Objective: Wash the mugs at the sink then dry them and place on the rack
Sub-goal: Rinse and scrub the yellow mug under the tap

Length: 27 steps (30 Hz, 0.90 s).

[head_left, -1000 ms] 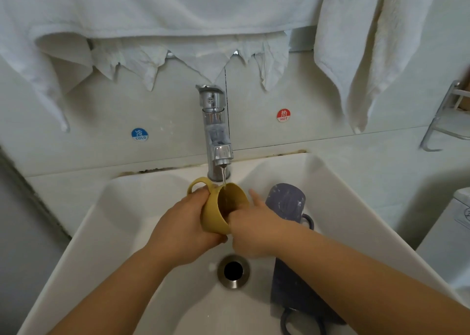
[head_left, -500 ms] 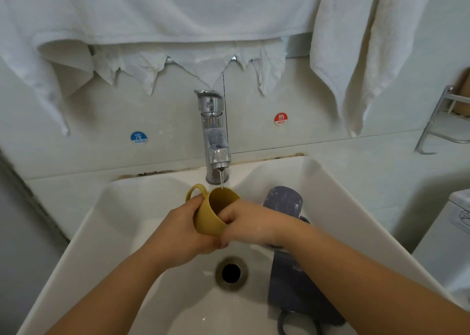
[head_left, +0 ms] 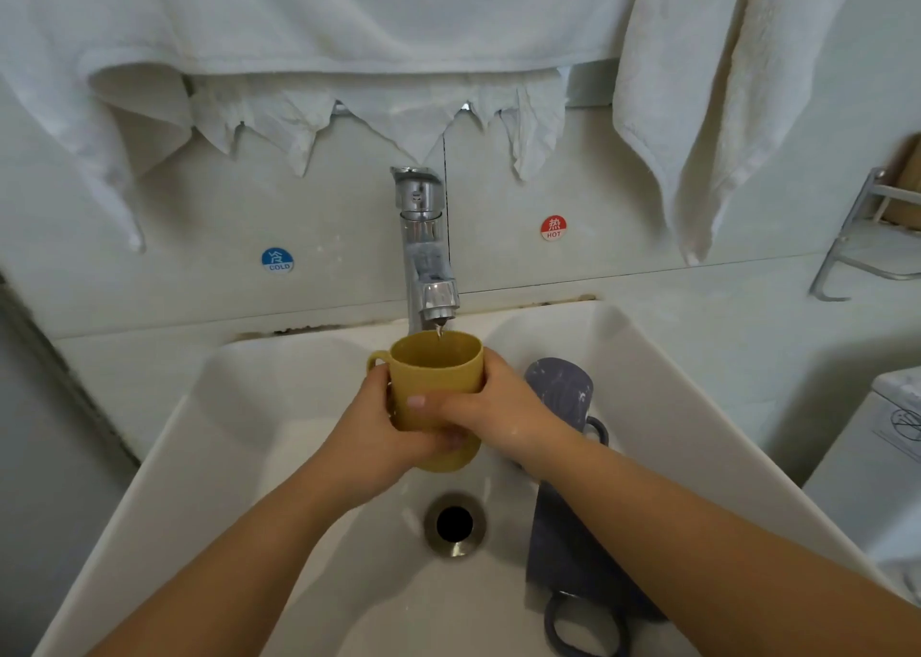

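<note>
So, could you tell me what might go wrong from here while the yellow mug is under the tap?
1. Both the left hand and right hand look wet; the yellow mug could slip and drop onto the sink.
2. Two purple mugs lie in the basin close below; a dropped mug might strike them.
3. The faucet spout sits near the rim, so lifting could knock it.

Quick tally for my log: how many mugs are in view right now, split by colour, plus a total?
Yellow mugs: 1, the yellow mug held under the tap by the left hand and the right hand.
Purple mugs: 2, the far purple mug and the near purple mug, both in the sink.
Total: 3 mugs.
</note>
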Available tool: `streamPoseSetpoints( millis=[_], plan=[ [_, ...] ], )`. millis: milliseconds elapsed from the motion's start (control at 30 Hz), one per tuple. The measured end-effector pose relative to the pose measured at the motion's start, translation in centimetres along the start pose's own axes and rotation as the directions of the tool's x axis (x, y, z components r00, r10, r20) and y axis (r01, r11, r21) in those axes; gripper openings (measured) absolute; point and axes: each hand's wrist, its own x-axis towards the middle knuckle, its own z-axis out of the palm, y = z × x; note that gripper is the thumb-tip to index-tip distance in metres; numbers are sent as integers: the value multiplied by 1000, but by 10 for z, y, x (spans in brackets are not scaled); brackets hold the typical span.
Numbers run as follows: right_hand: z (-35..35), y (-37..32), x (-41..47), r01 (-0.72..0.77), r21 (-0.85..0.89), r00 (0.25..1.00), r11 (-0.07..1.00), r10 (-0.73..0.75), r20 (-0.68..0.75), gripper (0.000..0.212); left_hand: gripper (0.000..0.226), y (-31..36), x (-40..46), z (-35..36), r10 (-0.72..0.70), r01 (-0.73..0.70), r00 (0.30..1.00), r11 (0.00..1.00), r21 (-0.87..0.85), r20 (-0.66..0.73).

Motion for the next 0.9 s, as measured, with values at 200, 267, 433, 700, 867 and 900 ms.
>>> streamPoseSetpoints(
  millis=[200,267,433,700,867,900],
  plan=[
    [-24,-4,3,64,-201,996,977,-49,79,70,23,14,-3,-24,1,14,991,993,114,-132],
    [-21,-4,1,77,-247,992,966,-49,117,68,15,13,-2,-30,-27,46,963,997,66,-267],
    [-27,-11,2,90,-250,995,964,-75,67,70,9,7,2,-32,-63,59,923,998,-21,-381],
    [-33,-7,4,63,-225,989,972,-31,143,71,15,-2,7,-32,-100,110,942,994,13,-322],
    [-30,-3,4,59,-255,967,965,9,256,72,21,-4,8,-33,-92,100,941,995,8,-325],
    [-29,-2,4,63,-236,969,970,-3,246,71,22,-4,9,-32,-90,97,943,995,7,-322]
  ],
)
